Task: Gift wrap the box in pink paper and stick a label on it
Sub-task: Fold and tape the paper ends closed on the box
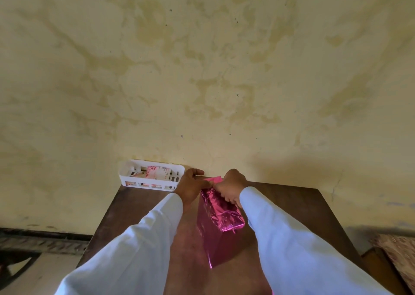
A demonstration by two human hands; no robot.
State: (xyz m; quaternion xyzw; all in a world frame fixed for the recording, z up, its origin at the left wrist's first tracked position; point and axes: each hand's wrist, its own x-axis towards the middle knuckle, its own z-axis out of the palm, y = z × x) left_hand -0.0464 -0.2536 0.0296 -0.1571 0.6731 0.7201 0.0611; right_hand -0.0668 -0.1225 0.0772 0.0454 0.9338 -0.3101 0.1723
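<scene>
A box covered in shiny pink foil paper (219, 223) stands on the dark wooden table (292, 205), its near end folded and crinkled. My left hand (190, 186) presses against the far left end of the box, fingers on the paper. My right hand (231, 188) grips the paper at the far top end, pinching a fold. A flat pink paper edge (214, 179) sticks out behind my hands. Both arms wear white sleeves. The far end of the box is hidden by my hands.
A white plastic basket (129, 178) with floral cards or labels (157, 172) inside stands at the table's far left corner against the stained yellow wall. A patterned cushion seat (397, 250) sits to the right of the table.
</scene>
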